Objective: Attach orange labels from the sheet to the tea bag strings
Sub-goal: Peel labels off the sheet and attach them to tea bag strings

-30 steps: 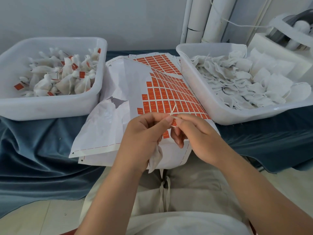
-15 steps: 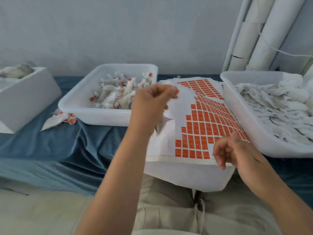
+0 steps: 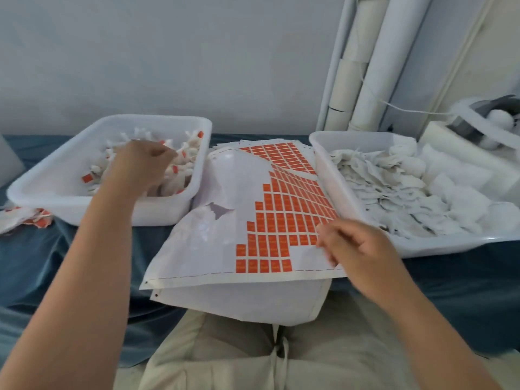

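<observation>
— Round the central label sheet [image 3: 281,215]?
— At 10, tagged tea bags [image 3: 180,170] in a tub [image 3: 157,212], left hand [image 3: 140,164] curled among them; at 2, plain bags [image 3: 380,187]. At 4, right hand [image 3: 357,249] on sheet corner. Both grips unclear. Print unreadable.

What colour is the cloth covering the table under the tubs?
Plain dark teal-blue. The cloth shows best in the head view, below the left tub.

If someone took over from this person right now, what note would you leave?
The left hand is over the left tub, fingers curled among labelled tea bags.
The right hand, fingers curled, is at the near right corner of the label sheet.
Whether either holds anything is unclear.
Done: many labelled bags in that tub.
Left: the right tub full of unlabelled bags; many orange labels remain.
</observation>
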A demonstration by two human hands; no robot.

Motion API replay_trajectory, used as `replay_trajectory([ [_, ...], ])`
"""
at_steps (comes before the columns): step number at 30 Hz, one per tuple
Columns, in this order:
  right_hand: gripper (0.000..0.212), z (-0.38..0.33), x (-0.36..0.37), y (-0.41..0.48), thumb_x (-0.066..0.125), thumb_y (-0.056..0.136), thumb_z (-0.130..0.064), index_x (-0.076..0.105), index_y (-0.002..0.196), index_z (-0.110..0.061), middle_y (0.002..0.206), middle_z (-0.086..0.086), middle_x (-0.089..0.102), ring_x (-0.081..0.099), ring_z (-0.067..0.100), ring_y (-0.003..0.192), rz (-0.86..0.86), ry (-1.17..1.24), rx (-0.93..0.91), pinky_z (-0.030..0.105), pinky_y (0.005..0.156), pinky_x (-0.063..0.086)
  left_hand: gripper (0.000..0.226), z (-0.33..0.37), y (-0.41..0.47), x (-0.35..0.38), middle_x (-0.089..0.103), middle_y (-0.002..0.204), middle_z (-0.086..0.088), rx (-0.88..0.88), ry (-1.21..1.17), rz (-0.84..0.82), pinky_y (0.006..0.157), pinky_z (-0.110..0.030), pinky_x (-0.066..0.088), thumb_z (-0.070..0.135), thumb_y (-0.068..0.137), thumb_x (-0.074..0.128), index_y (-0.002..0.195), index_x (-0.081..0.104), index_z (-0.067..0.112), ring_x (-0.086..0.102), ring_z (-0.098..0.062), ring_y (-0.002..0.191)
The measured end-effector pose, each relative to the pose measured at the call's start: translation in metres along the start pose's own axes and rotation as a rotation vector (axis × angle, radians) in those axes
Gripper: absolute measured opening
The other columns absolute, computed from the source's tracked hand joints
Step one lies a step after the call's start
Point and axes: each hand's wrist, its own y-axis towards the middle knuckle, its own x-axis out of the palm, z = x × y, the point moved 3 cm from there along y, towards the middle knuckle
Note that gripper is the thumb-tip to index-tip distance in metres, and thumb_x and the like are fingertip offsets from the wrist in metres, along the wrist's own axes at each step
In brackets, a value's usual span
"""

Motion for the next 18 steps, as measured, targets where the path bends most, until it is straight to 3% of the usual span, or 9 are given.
replay_trajectory([
  [2, 0.029, 0.007, -0.032, 0.008, 0.058, 0.094, -0.060, 0.072, 0.088, -0.036, 0.071, -0.008, 0.068, 0.062, -0.001, 0.062, 0.230, 0.008, 0.022, 0.010, 0.062, 0.050, 0.023, 0.011, -0.010, -0.008, 0.070, 0.075, 0.010, 0.039, -0.047, 0.122, 0.069, -0.033, 0.043, 0.042, 0.098, 0.056, 0.095, 0.076, 0.032, 0.062, -0.014, 0.062],
  [4, 0.013, 0.016, -0.062, 0.016, 0.067, 0.095, -0.050, 0.073, 0.097, -0.038, 0.081, -0.012, 0.071, 0.065, -0.001, 0.071, 0.390, -0.010, 0.064, 0.019, 0.068, 0.051, 0.022, 0.024, -0.030, -0.012, 0.073, 0.079, 0.017, 0.055, -0.189, 0.170, 0.070, -0.032, 0.046, 0.047, 0.095, 0.057, 0.096, 0.076, 0.036, 0.062, -0.007, 0.063],
  [6, 0.006, 0.026, -0.094, 0.025, 0.071, 0.095, -0.045, 0.072, 0.099, -0.040, 0.089, -0.020, 0.070, 0.064, -0.005, 0.082, 0.499, -0.264, 0.083, 0.024, 0.068, 0.046, 0.022, 0.037, -0.055, -0.010, 0.071, 0.078, 0.026, 0.062, -0.301, 0.143, 0.072, -0.030, 0.045, 0.053, 0.093, 0.060, 0.097, 0.076, 0.040, 0.061, 0.002, 0.070],
  [9, 0.011, 0.040, -0.123, 0.042, 0.071, 0.094, -0.048, 0.072, 0.102, -0.041, 0.090, -0.019, 0.067, 0.061, -0.004, 0.084, 0.370, -0.592, 0.194, 0.026, 0.068, 0.042, 0.017, 0.058, -0.098, 0.003, 0.072, 0.083, 0.029, 0.092, -0.451, 0.083, 0.067, -0.022, 0.043, 0.050, 0.094, 0.065, 0.090, 0.078, 0.041, 0.065, 0.009, 0.076],
  [13, 0.022, 0.065, -0.117, 0.062, 0.073, 0.095, -0.047, 0.076, 0.112, -0.034, 0.124, -0.009, 0.071, 0.064, 0.017, 0.111, 0.031, -0.863, 0.394, 0.039, 0.093, 0.051, 0.027, 0.091, -0.145, 0.025, 0.072, 0.083, 0.032, 0.205, -0.530, -0.103, 0.057, -0.010, 0.048, 0.063, 0.087, 0.057, 0.086, 0.074, 0.042, 0.069, 0.009, 0.080],
  [14, 0.017, 0.069, -0.113, 0.065, 0.074, 0.095, -0.045, 0.077, 0.109, -0.036, 0.127, -0.008, 0.071, 0.064, 0.019, 0.114, 0.006, -0.879, 0.416, 0.039, 0.096, 0.051, 0.030, 0.097, -0.151, 0.030, 0.072, 0.082, 0.032, 0.225, -0.554, -0.154, 0.052, -0.008, 0.050, 0.065, 0.084, 0.054, 0.086, 0.073, 0.043, 0.070, 0.009, 0.079],
  [16, 0.003, 0.070, -0.113, 0.068, 0.073, 0.096, -0.042, 0.076, 0.097, -0.041, 0.126, -0.009, 0.072, 0.065, 0.020, 0.112, 0.055, -0.847, 0.412, 0.038, 0.094, 0.051, 0.029, 0.102, -0.159, 0.036, 0.074, 0.080, 0.030, 0.237, -0.618, -0.214, 0.058, -0.002, 0.048, 0.063, 0.082, 0.055, 0.085, 0.075, 0.042, 0.072, 0.008, 0.078],
  [18, 0.009, 0.068, -0.121, 0.067, 0.068, 0.099, -0.038, 0.076, 0.100, -0.035, 0.122, -0.007, 0.073, 0.065, 0.020, 0.109, 0.186, -0.810, 0.330, 0.035, 0.088, 0.047, 0.029, 0.102, -0.163, 0.040, 0.075, 0.082, 0.027, 0.227, -0.679, -0.219, 0.061, -0.001, 0.048, 0.063, 0.082, 0.057, 0.084, 0.076, 0.042, 0.074, 0.006, 0.079],
])
